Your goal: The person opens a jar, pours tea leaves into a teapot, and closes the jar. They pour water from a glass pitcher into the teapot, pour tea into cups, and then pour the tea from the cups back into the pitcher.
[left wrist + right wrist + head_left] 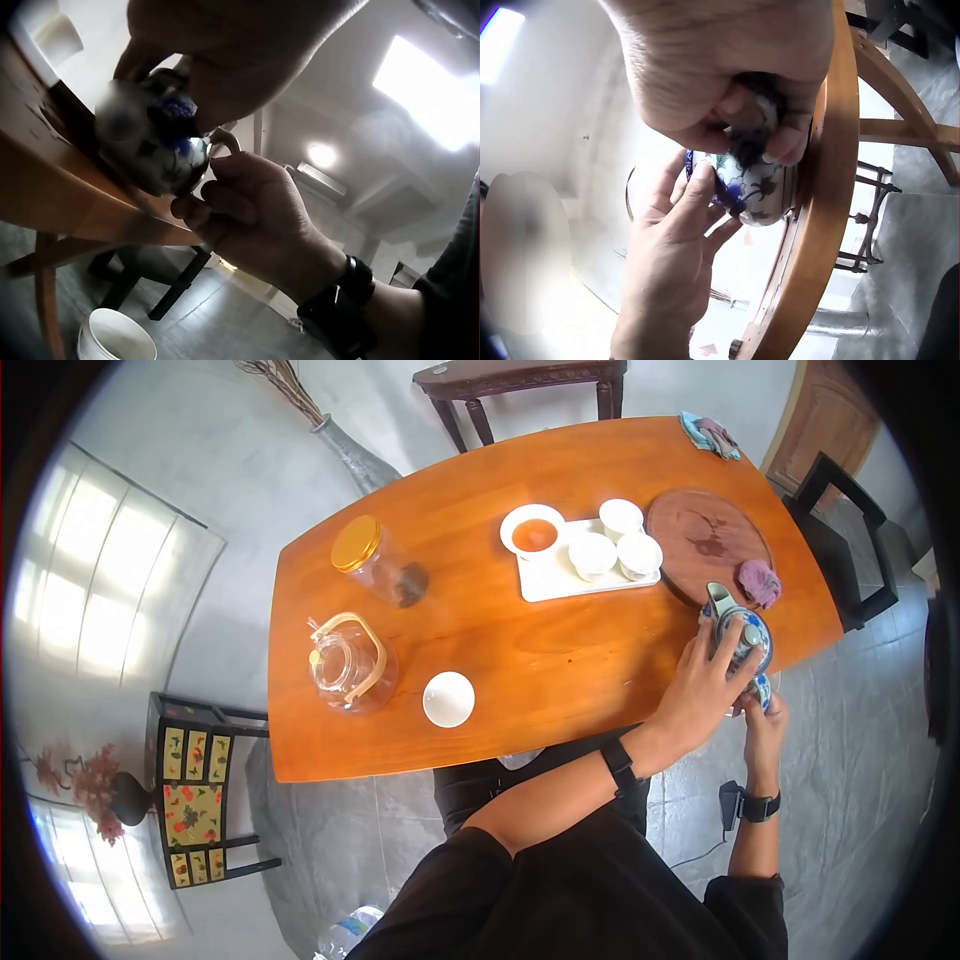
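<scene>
A blue-and-white teapot (764,632) is at the table's near right edge, its open spout facing the round wooden board (700,525). My left hand (690,695) lies over its top, fingers spread across the lid. The right hand (766,732) pinches the handle (764,693). In the left wrist view the left hand (232,56) covers the upper part of the teapot (161,154), and the right hand (255,214) is at the handle. In the right wrist view left fingertips touch the painted body (754,191); the right hand (731,64) hides much of the handle.
A white tray (540,585) bears several white cups and a bowl of amber liquid (534,536). Leftward stand a gold-lidded jar (357,544), glass kettle (345,670) and white cup (448,700). A purple cloth (760,583) lies on the board; a white bin (116,337) stands below.
</scene>
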`<state>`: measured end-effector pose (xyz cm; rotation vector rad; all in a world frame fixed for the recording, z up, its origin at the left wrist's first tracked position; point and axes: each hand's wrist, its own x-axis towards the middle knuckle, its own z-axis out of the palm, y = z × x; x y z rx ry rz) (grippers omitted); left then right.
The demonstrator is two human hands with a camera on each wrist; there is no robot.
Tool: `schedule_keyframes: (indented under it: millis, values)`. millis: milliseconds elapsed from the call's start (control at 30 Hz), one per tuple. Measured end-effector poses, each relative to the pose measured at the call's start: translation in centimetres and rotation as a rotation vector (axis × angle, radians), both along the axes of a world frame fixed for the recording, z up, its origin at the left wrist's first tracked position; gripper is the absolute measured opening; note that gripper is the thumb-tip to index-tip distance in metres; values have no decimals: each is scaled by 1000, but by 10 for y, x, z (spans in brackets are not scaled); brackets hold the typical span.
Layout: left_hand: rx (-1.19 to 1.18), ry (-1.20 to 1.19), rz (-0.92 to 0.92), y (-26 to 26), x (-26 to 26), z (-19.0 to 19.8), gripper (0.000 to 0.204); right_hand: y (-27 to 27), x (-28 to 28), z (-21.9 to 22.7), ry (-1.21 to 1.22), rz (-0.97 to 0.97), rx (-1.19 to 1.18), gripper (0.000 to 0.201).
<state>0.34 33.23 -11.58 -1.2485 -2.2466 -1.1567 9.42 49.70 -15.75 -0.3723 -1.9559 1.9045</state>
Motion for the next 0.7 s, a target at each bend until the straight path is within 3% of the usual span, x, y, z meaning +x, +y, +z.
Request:
schedule_keyframes:
  millis: [200, 267, 367, 700]
  values:
    - [-83, -35, 41, 1, -5, -1, 58, 10, -13, -12, 1, 59, -66, 10]
    - [-82, -52, 44, -1, -5, -1, 58, 11, -12, -6, -109, 101, 20, 9]
    - [-73, -44, 53, -5, -6, -2, 57, -8, -18, -1, -21, 71, -15, 12]
    - [-111, -18, 42, -19, 6, -5, 58, -9, -1, -5, -124, 90, 11, 17]
